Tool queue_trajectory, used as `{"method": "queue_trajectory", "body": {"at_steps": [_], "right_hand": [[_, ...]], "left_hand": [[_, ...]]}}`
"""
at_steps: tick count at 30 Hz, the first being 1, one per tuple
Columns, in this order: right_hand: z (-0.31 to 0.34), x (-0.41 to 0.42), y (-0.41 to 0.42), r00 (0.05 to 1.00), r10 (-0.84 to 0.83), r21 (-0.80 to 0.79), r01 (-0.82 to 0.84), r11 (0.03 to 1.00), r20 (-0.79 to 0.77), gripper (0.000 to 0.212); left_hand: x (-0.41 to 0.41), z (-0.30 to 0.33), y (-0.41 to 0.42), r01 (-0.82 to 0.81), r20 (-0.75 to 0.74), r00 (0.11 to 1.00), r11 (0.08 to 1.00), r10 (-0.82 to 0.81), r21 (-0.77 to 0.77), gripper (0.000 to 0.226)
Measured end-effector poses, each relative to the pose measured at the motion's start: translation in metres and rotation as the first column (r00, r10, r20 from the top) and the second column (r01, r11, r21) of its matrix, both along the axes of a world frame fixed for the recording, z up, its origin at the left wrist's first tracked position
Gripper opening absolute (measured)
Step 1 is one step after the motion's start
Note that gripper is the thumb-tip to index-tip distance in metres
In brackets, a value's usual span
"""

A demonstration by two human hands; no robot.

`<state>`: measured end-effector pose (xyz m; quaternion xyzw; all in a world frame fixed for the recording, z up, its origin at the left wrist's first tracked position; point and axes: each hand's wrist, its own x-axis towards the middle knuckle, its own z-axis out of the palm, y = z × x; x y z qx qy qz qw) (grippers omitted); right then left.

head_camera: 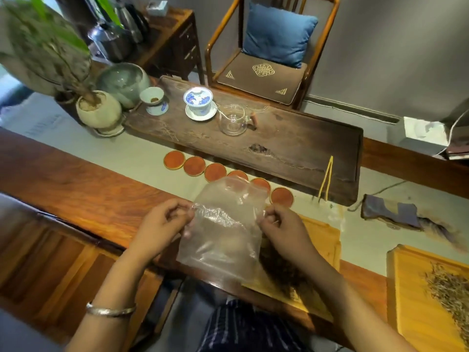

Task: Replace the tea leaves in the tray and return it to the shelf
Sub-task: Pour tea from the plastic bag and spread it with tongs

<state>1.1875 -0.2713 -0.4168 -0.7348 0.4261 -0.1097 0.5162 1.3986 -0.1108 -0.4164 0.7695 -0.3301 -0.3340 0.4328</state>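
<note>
Holding a clear plastic bag (pixel 223 224) up over the surface (pixel 76 189) with both hands, above the left part of a yellow tray (pixel 322 240) lying near the front edge. Left hand (pixel 162 224) pinching the bag's left upper edge, fingers curled round the film; right hand (pixel 281 224) pinching the right upper edge the same way. Each grip closed on the plastic, nothing else held. Bag looking nearly empty, though too blurred to rule out a few leaves inside.

Dark tea leaves (pixel 281 268) lying on that tray, partly hidden behind the bag and the right wrist. A 2nd yellow tray (pixel 406 288) further right, apart from the 1st, carrying pale leaves (pixel 449 288).

Probably the bag-opening step: pulling the mouth apart, ready to take in old leaves or tip out fresh ones; cannot tell which. Shelf not in view, so return of the tray not yet begun.

Next move calling for the mouth spread wide and held steady directly over or against the tray, so no leaves spill onto the cloth runner (pixel 142 153). Thin film likely to collapse or cling, so needing tension from both sides.
</note>
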Motion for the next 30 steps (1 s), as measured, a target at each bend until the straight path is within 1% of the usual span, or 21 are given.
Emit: {"method": "queue_trajectory", "body": {"at_steps": [2,5,7,9,11,13,16,19,21,23,25,26,27,28,30], "right_hand": [[-0.018,0.038,0.003,1.000,0.008,0.018,-0.008,1.000,0.012,0.008],[-0.050,0.090,0.012,0.998,0.052,0.034,-0.051,0.998,-0.032,0.010],[-0.075,0.115,0.020,0.991,0.101,0.026,-0.099,0.995,-0.084,0.009],[-0.100,0.130,0.027,0.976,0.137,0.012,-0.136,0.991,-0.167,0.008],[-0.123,0.138,0.032,0.958,0.146,0.032,-0.143,0.989,-0.246,0.010],[-0.138,0.140,0.034,0.950,0.125,0.042,-0.118,0.992,-0.285,0.016],[-0.148,0.142,0.032,0.952,0.111,0.040,-0.104,0.994,-0.286,0.022],[-0.146,0.140,0.029,0.946,0.166,0.057,-0.156,0.986,-0.279,0.017],[-0.137,0.134,0.024,0.947,0.183,0.043,-0.178,0.983,-0.264,0.019],[-0.120,0.118,0.009,0.957,0.184,-0.031,-0.195,0.980,-0.224,0.019],[-0.099,0.094,-0.019,0.965,0.167,-0.161,-0.201,0.966,-0.201,0.012],[-0.090,0.079,-0.037,0.965,0.148,-0.239,-0.199,0.950,-0.214,0.009],[-0.081,0.061,-0.056,0.961,0.120,-0.316,-0.197,0.928,-0.249,0.009],[-0.073,0.043,-0.075,0.952,0.085,-0.385,-0.200,0.901,-0.295,0.010],[-0.063,0.008,-0.114,0.920,0.024,-0.472,-0.223,0.853,-0.392,0.018]], "left_hand": [[0.030,-0.014,0.013,-0.049,0.066,0.997,0.998,0.047,0.031,0.013],[0.070,-0.046,0.031,-0.127,0.137,0.984,0.987,0.112,0.100,0.021],[0.085,-0.072,0.038,-0.184,0.196,0.969,0.971,0.153,0.153,0.029],[0.094,-0.100,0.043,-0.206,0.269,0.952,0.953,0.143,0.223,0.033],[0.099,-0.128,0.045,-0.200,0.307,0.946,0.935,0.107,0.293,0.027],[0.101,-0.145,0.045,-0.231,0.314,0.941,0.914,0.124,0.332,0.023],[0.106,-0.153,0.039,-0.251,0.366,0.923,0.910,0.122,0.330,0.022],[0.109,-0.145,0.032,-0.224,0.403,0.912,0.912,0.072,0.343,0.021],[0.108,-0.134,0.026,-0.257,0.485,0.873,0.892,0.049,0.373,0.026],[0.104,-0.119,0.018,-0.332,0.610,0.791,0.875,0.054,0.353,0.027],[0.092,-0.102,0.002,-0.331,0.682,0.727,0.912,0.081,0.244,0.021],[0.080,-0.095,-0.008,-0.286,0.684,0.725,0.938,0.078,0.197,0.020],[0.063,-0.090,-0.021,-0.222,0.666,0.744,0.961,0.058,0.165,0.021],[0.043,-0.087,-0.035,-0.145,0.633,0.773,0.981,0.031,0.128,0.023],[-0.002,-0.087,-0.064,0.006,0.538,0.842,0.998,-0.037,0.059,0.025]]}}
